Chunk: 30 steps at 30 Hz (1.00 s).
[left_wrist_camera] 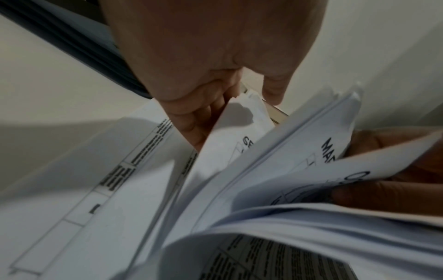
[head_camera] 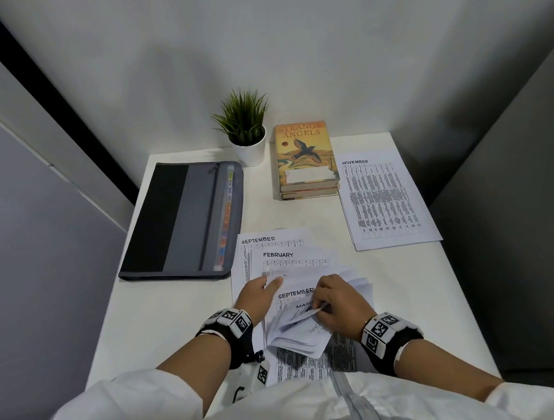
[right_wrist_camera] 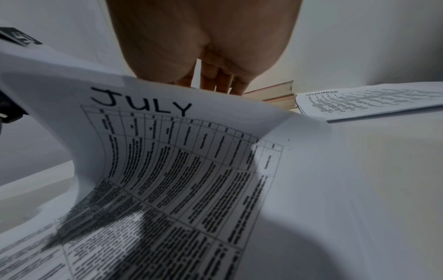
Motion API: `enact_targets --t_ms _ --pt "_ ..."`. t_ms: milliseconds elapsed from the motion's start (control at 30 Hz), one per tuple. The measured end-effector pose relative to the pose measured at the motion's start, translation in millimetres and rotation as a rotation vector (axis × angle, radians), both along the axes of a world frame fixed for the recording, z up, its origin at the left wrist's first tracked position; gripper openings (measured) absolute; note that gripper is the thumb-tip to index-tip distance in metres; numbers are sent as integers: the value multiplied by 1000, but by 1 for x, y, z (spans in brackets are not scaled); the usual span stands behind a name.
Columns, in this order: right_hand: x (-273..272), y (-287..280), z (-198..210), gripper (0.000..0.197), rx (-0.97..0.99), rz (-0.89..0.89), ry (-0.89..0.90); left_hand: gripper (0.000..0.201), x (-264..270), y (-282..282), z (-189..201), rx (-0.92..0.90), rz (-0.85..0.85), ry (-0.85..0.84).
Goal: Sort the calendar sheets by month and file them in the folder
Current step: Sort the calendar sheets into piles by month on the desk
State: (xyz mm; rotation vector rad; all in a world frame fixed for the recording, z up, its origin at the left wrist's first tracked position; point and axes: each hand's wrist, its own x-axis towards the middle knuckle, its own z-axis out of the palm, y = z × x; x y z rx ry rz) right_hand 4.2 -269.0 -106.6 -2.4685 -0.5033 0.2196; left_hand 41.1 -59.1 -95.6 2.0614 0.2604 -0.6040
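Observation:
A loose pile of calendar sheets (head_camera: 291, 262) lies at the front centre of the white table (head_camera: 178, 321). Headings SEPTEMBER and FEBRUARY show at the far side of the pile. My left hand (head_camera: 270, 280) pinches the top corner of a sheet headed SEPTEMBER (left_wrist_camera: 239, 136) between thumb and fingers. My right hand (head_camera: 322, 303) grips the bent-up top edges of several sheets, a MARCH sheet (left_wrist_camera: 318, 144) among them. A JULY sheet (right_wrist_camera: 179, 161) curves up under the right wrist. The grey and black folder (head_camera: 181, 219) lies shut at the left, its coloured tabs showing along the right edge.
A NOVEMBER sheet (head_camera: 386, 199) lies apart at the right on a few other sheets. Two stacked books (head_camera: 306, 159) and a small potted plant (head_camera: 245, 128) stand at the back. Walls close in the table at the back and on both sides.

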Motion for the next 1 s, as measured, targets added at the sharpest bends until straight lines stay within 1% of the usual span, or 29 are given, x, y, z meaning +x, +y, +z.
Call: enact_targets --t_ms 33,100,167,233,333,433,467,533,633,700,767,833,933,1000 --pt "-1 0 0 4 18 -10 21 37 0 0 0 4 6 19" --pt "-1 -1 0 4 48 -17 51 39 2 1 -4 45 -14 27" --pt "-1 0 -1 4 61 -10 60 41 4 2 -5 102 -63 -2" --pt "1 1 -2 3 50 -7 67 39 4 3 -7 119 -83 -35" --pt "1 2 -4 3 20 9 81 32 2 4 -11 90 -39 -51" --pt "0 2 -2 4 20 14 63 18 -1 2 -13 38 -17 -28" --pt "-1 3 -1 4 22 13 55 18 -1 1 -13 14 -10 -16" --pt "-1 3 1 4 19 6 41 26 -2 0 -11 -26 3 1" --pt "-1 3 3 3 4 -5 31 40 -2 1 -6 2 10 -13" --pt "-1 3 2 4 0 1 28 34 0 3 -6 66 -35 -25" --pt "-1 4 1 5 12 5 42 40 1 4 -8 120 -77 -43" --pt "0 4 1 5 14 9 63 40 1 4 -9 129 -83 -52" --pt "-1 5 0 5 8 28 52 29 -1 3 -11 31 -13 -16" --pt "-1 6 1 6 -11 37 20 31 -2 2 -13 -44 12 13"
